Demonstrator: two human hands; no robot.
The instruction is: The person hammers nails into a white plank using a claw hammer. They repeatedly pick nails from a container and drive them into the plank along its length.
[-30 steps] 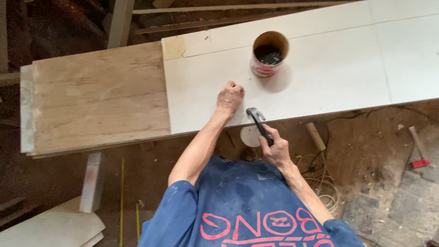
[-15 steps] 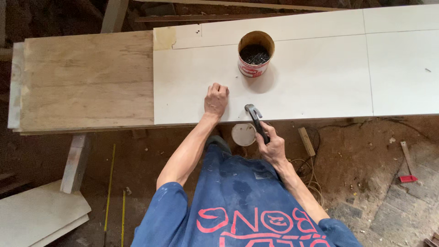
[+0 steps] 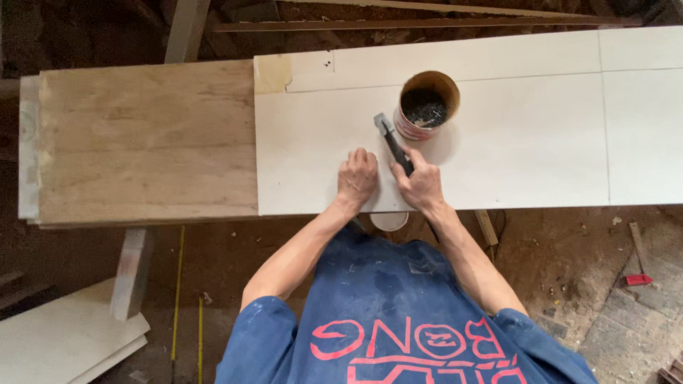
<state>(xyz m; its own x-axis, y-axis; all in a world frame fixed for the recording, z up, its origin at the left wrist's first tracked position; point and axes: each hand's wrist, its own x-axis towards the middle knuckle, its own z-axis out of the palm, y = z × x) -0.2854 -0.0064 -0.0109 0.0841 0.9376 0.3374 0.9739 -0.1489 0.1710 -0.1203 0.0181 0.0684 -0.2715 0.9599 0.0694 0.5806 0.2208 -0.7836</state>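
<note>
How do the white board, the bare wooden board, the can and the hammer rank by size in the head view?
1. White board, largest, running off the frame.
2. Wooden board.
3. Can and hammer: too close to rank; the right hand hides part of the hammer.

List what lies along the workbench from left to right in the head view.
Bare plywood board → white panel → left hand, flat on the panel → right hand, gripping a dark hammer → open can with dark contents.
</note>
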